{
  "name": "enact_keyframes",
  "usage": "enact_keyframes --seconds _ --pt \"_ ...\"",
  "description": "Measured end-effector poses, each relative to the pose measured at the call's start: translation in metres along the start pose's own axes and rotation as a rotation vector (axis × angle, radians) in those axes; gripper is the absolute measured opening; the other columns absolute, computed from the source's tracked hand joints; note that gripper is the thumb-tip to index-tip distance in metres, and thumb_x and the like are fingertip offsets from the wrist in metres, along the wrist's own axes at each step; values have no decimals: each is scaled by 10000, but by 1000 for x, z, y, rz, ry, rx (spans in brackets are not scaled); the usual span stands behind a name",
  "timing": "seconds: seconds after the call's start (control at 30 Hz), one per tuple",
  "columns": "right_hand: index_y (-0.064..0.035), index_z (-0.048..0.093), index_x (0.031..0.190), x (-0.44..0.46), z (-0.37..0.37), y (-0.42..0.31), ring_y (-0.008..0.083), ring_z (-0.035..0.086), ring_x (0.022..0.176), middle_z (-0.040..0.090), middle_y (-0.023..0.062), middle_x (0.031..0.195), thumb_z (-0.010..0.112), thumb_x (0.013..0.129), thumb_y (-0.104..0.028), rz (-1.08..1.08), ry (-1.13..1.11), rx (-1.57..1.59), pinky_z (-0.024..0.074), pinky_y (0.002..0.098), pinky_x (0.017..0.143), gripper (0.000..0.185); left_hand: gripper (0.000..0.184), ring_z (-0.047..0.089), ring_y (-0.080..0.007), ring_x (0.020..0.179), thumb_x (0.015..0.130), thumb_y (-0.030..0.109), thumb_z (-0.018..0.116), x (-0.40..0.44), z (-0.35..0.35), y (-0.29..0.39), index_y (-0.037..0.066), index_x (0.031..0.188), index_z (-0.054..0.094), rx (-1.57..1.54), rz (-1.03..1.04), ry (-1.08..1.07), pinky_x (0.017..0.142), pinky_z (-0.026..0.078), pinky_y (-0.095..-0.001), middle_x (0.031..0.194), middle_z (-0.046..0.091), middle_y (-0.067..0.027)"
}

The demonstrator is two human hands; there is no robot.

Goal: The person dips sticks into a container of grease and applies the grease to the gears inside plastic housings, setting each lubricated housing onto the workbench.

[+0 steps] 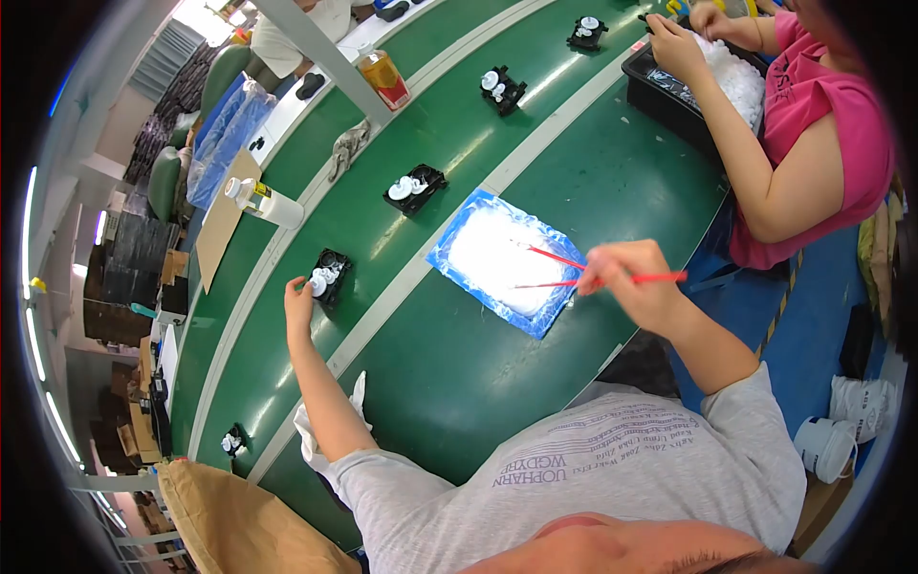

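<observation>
Near the front edge of the green worktop, the right hand grips red tweezers, tips parted over a blue-rimmed white pad. Beyond the grey rail, the left hand reaches white gears on a black housing, its grip indeterminable. Farther along, three housings already carry white gears; what remains unfitted cannot be told.

Short-sleeved lt.-grey fabric T-shirt, faintly marled. Front has dull-purple block-letter print: approx. 2 lines of lg. caps plus several rows of sm. text, too sm. to read w/ certainty. Loose lt.-grey L sleeve & matching R sleeve, both plain. Bare L hand; bare R hand, a bit blurred.
</observation>
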State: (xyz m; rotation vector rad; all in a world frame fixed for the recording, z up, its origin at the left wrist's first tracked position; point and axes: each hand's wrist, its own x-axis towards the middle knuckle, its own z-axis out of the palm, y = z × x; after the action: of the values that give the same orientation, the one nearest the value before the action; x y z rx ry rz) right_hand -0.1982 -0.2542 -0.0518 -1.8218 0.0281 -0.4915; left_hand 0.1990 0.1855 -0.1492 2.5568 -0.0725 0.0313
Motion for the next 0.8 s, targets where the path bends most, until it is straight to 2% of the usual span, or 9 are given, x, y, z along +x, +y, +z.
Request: enact_keyframes --seconds 0.07,0.13,0.2,0.23,0.3,0.37,0.53,0.6,0.8 --pt "25 665 757 2 -5 15 157 651 616 679 113 690 466 1008 -227 148 90 233 511 271 598 407 445 542 -383 1135 882 223 624 -12 -1 32 31 1268 513 333 130 234 964 434 -450 1194 583 -236" --pt "32 660 762 1 -14 22 136 637 610 674 117 690 412 1037 -267 234 172 359 511 248 598 476 454 530 -369 1173 889 245 627 -14 8 71 30 1274 523 154 349 231 983 430 -434 1243 552 -242" --pt "35 657 781 -4 -20 27 130 629 601 669 114 684 415 1036 -271 227 233 386 513 249 600 466 518 542 -378 1165 879 291 657 -24 25 120 18 1294 513 120 406 171 984 439 -428 1246 559 -242" --pt "37 656 791 -7 -23 28 128 626 597 667 112 680 416 1035 -272 224 263 398 514 250 600 461 608 579 -358 1115 866 356 685 -24 38 139 9 1322 484 33 346 52 964 452 -429 1239 565 -242" --pt "33 651 815 -11 -26 24 125 623 640 664 104 716 439 1026 -245 192 229 400 509 251 624 409 847 657 -261 888 835 424 735 -37 59 173 36 1445 293 -358 104 -315 734 569 -386 1128 601 -220" --pt "37 658 841 -16 -26 17 128 625 678 669 99 762 479 1010 -201 150 194 349 506 255 640 342 852 668 -221 783 808 287 786 -46 81 188 26 1431 266 -510 -43 -443 636 585 -327 1066 614 -201" --pt "-5 688 941 -25 -29 -15 178 641 778 671 98 883 624 885 -46 -49 -101 -85 503 284 687 94 732 672 -206 803 765 103 804 -35 93 168 28 1340 357 -713 13 -342 674 587 -295 1104 620 -161" --pt "-39 704 939 -25 -30 -18 228 644 838 667 102 915 669 824 -9 -187 -170 -252 502 303 722 123 694 674 -210 827 771 37 780 -47 80 168 20 1329 368 -782 82 -260 693 586 -301 1077 628 -152" --pt "-42 705 922 -30 -23 -10 233 643 848 670 106 919 664 812 12 -246 -138 -230 505 299 740 130 720 678 -231 850 772 -11 746 -122 22 206 9 1361 333 -951 253 -240 744 589 -330 1123 585 -186"
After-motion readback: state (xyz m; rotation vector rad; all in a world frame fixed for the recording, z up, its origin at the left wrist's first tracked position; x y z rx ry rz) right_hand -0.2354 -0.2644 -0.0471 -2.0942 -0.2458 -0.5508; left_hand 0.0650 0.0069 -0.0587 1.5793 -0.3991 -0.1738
